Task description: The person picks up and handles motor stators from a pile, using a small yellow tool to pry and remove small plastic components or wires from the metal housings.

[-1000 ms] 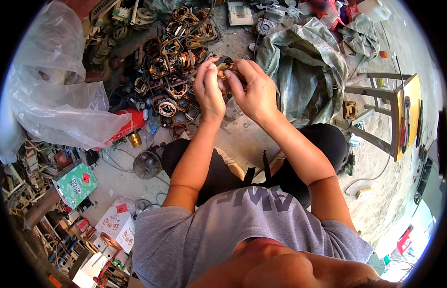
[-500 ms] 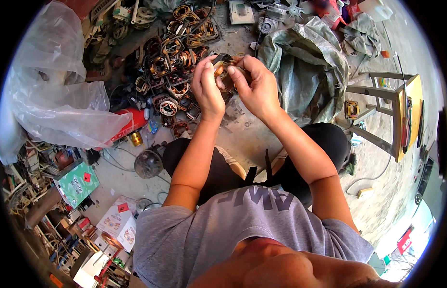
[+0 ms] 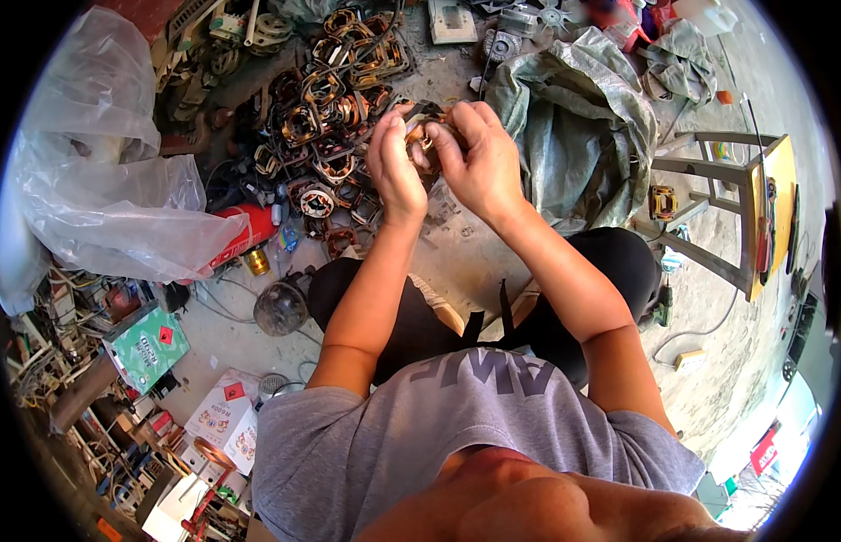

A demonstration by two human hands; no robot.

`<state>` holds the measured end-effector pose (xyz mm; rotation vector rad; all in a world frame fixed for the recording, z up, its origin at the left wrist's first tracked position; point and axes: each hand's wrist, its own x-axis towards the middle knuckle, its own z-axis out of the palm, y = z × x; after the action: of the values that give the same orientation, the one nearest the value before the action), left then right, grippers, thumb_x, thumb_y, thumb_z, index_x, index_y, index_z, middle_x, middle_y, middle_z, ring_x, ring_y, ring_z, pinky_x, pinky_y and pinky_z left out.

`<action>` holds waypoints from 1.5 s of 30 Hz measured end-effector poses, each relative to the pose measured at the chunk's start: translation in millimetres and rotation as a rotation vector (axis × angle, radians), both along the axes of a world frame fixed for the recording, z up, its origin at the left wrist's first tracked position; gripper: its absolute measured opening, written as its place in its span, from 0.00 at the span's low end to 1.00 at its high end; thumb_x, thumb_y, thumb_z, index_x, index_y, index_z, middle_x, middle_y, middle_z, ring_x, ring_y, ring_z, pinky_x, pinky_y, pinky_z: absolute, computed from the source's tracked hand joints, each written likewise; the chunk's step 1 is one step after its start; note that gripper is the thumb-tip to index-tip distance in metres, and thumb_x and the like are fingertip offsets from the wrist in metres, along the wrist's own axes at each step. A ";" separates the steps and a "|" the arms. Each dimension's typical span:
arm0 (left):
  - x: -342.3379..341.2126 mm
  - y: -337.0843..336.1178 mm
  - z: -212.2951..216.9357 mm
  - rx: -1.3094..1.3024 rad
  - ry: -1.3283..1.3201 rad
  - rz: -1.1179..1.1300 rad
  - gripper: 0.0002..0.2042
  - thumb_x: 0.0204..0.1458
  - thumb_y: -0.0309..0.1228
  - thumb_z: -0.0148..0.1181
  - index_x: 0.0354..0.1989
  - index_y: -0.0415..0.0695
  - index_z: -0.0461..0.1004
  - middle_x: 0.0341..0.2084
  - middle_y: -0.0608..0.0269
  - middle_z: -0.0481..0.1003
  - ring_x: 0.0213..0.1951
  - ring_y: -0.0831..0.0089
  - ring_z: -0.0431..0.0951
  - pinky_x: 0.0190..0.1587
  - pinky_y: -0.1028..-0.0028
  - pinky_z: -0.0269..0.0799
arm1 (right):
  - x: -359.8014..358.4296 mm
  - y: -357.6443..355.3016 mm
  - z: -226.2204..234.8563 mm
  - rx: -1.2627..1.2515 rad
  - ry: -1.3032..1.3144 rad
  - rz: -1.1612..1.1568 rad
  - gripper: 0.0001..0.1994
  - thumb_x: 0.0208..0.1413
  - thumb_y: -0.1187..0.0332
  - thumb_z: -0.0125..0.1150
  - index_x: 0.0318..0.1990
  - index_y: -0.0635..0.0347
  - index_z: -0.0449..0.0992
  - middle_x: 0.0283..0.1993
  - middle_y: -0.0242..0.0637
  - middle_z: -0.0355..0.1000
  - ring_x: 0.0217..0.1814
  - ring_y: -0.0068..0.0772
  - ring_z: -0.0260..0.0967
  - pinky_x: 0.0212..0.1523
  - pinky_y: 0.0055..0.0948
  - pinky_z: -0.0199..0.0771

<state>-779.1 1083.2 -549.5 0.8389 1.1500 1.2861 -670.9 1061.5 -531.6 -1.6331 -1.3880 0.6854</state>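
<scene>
Copper-coloured coil (image 3: 418,135) is gripped between the left hand (image 3: 399,172) and right hand (image 3: 480,167). It could be dropped if either hold is loosened on its uneven shape.

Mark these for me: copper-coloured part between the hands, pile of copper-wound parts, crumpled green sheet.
Copper-coloured part (image 3: 418,135): head view, on its exposed section between the hands.
Pile of copper-wound parts (image 3: 334,108): head view, about mid-heap.
Crumpled green sheet (image 3: 578,149): head view, on its creased middle.
</scene>
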 end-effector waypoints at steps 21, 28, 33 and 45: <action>3.6 2.2 -4.4 -0.058 -0.127 0.024 0.18 0.59 0.39 0.38 0.43 0.37 0.69 0.18 0.73 0.62 0.20 0.84 0.59 0.23 0.82 0.56 | -0.5 -3.9 0.9 0.123 -0.018 0.043 0.11 0.50 0.62 0.61 0.30 0.60 0.71 0.34 0.43 0.65 0.32 0.49 0.68 0.32 0.40 0.70; 2.2 1.9 -4.2 -0.130 -0.220 -0.012 0.18 0.59 0.38 0.39 0.45 0.36 0.69 0.24 0.70 0.66 0.24 0.82 0.63 0.26 0.81 0.60 | -2.5 -5.3 3.9 -0.001 -0.010 -0.001 0.10 0.50 0.63 0.60 0.30 0.60 0.70 0.33 0.44 0.64 0.31 0.49 0.68 0.32 0.41 0.70; -1.5 0.6 -12.3 -0.104 -0.236 -0.038 0.18 0.58 0.38 0.39 0.45 0.36 0.69 0.22 0.70 0.66 0.20 0.82 0.61 0.23 0.81 0.58 | 0.6 -1.1 0.7 0.004 0.009 -0.001 0.10 0.51 0.64 0.60 0.30 0.61 0.69 0.32 0.44 0.64 0.31 0.50 0.67 0.32 0.41 0.69; -11.1 14.3 -10.4 -0.287 -0.452 -0.120 0.17 0.56 0.43 0.43 0.39 0.41 0.71 0.11 0.73 0.56 0.16 0.80 0.56 0.24 0.78 0.56 | 18.0 8.9 -2.1 -0.265 0.801 -0.050 0.15 0.62 0.58 0.50 0.30 0.60 0.65 0.19 0.31 0.67 0.17 0.17 0.61 0.16 0.18 0.62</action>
<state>-790.2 1097.5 -559.9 0.3715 0.8771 1.1044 -652.8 1070.4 -533.7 -1.3335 -0.6892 1.3510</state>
